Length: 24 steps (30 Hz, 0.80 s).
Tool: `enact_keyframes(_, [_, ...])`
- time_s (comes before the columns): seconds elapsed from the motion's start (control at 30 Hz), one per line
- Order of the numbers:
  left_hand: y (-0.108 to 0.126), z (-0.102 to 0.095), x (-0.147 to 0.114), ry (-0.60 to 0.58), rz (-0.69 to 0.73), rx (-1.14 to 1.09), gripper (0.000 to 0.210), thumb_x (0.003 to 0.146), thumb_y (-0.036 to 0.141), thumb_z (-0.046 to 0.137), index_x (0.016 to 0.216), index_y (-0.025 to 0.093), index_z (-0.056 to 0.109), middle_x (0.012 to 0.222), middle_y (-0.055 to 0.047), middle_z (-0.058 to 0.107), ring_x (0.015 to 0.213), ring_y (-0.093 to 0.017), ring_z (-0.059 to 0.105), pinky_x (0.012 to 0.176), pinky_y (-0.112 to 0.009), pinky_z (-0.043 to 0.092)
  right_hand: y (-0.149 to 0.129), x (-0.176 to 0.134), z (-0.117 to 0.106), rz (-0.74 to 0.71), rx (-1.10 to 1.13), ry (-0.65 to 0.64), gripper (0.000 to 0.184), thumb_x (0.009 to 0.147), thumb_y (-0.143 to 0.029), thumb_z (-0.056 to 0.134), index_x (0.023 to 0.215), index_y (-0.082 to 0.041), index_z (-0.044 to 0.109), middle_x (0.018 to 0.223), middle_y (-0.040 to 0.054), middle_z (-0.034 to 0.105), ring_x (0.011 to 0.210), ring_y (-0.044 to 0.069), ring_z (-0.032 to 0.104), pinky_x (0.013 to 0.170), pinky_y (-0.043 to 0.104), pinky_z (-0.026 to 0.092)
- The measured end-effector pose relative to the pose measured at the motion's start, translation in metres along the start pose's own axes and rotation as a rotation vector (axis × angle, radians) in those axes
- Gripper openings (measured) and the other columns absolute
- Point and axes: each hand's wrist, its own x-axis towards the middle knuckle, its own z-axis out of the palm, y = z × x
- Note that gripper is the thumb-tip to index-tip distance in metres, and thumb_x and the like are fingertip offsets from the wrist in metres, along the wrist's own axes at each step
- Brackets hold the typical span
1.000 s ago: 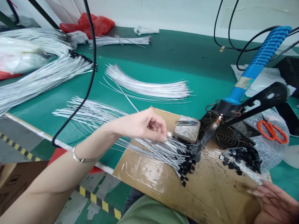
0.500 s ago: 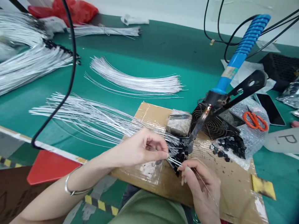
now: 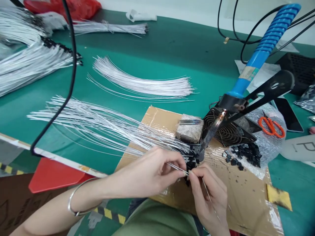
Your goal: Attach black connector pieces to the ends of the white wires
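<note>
My left hand [image 3: 164,172] pinches a few thin white wires [image 3: 173,166] close to their ends. At the fingertips of my right hand [image 3: 208,193], which are closed on the same wire ends, the two hands almost touch. A thin strand of solder wire [image 3: 207,191] runs up through my right hand towards the tip of the soldering iron [image 3: 215,126]. The iron is fixed at a slant with its blue handle up. Beneath it, a pile of white wires [image 3: 118,129] ends in small black pieces, partly hidden by my hands.
A cardboard sheet [image 3: 246,200] covers the front of the green table. To the right are a black fan [image 3: 225,129], loose black pieces [image 3: 248,154], orange scissors [image 3: 272,127] and a yellow sponge [image 3: 279,196]. Another wire bundle [image 3: 145,83] lies farther back. A black cable [image 3: 73,65] hangs at left.
My left hand has moved right and slightly down along the wires, up to my right fingertips. My right hand has shifted slightly left. The view has tilted a little.
</note>
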Motion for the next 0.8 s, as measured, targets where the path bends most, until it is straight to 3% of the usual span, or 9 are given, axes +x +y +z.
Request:
enact_keyframes(0.1, [0.002, 0.010, 0.004, -0.004, -0.022, -0.055, 0.026, 0.098, 0.037, 0.057, 0.088, 0.017, 0.071, 0.058, 0.006, 0.047, 0.054, -0.011, 0.037, 0.050, -0.025, 0.026, 0.001, -0.003, 0.005, -0.025, -0.009, 0.073, 0.019, 0.104, -0.008, 0.057, 0.091, -0.022, 0.060, 0.078, -0.0037, 0.054, 0.070, 0.010, 0.053, 0.063, 0.021, 0.041])
enact_keyframes(0.23, [0.006, 0.018, 0.010, 0.009, -0.070, -0.283, 0.028, 0.092, 0.041, 0.062, 0.081, 0.016, 0.066, 0.062, 0.005, 0.049, 0.057, -0.012, 0.038, 0.052, -0.025, 0.027, 0.000, -0.006, 0.013, 0.033, 0.008, 0.244, 0.022, 0.104, -0.011, 0.058, 0.085, -0.022, 0.061, 0.071, -0.0050, 0.053, 0.063, 0.009, 0.052, 0.059, 0.020, 0.042])
enact_keyframes(0.33, [0.008, 0.020, 0.011, 0.062, -0.094, -0.379, 0.024, 0.087, 0.038, 0.066, 0.079, 0.016, 0.065, 0.062, 0.005, 0.050, 0.057, -0.011, 0.037, 0.053, -0.025, 0.027, 0.001, -0.005, 0.013, 0.189, 0.087, 0.406, 0.027, 0.107, -0.019, 0.060, 0.081, -0.022, 0.064, 0.063, -0.0062, 0.053, 0.054, 0.008, 0.051, 0.052, 0.018, 0.041])
enact_keyframes(0.43, [0.010, 0.019, 0.011, 0.116, -0.064, -0.419, 0.022, 0.087, 0.035, 0.068, 0.077, 0.016, 0.065, 0.064, 0.003, 0.056, 0.060, -0.012, 0.043, 0.056, -0.024, 0.032, 0.007, -0.006, 0.010, 0.355, 0.300, 0.521, 0.027, 0.105, -0.030, 0.068, 0.080, -0.020, 0.072, 0.055, -0.0060, 0.055, 0.044, 0.007, 0.050, 0.044, 0.016, 0.039])
enact_keyframes(0.63, [0.008, 0.018, 0.014, 0.143, -0.014, -0.452, 0.019, 0.088, 0.030, 0.069, 0.077, 0.015, 0.068, 0.068, 0.001, 0.061, 0.064, -0.012, 0.048, 0.059, -0.025, 0.034, 0.011, -0.008, 0.012, 0.374, 0.474, 0.471, 0.017, 0.100, -0.029, 0.074, 0.089, -0.020, 0.083, 0.070, 0.0001, 0.070, 0.044, 0.008, 0.060, 0.040, 0.016, 0.050])
enact_keyframes(0.8, [0.008, 0.018, 0.014, 0.139, -0.006, -0.468, 0.020, 0.089, 0.030, 0.068, 0.076, 0.015, 0.068, 0.067, 0.002, 0.060, 0.063, -0.012, 0.047, 0.060, -0.025, 0.034, 0.003, -0.005, 0.014, 0.348, 0.454, 0.405, 0.010, 0.097, -0.026, 0.076, 0.092, -0.023, 0.085, 0.070, -0.0006, 0.071, 0.046, 0.009, 0.063, 0.042, 0.017, 0.052])
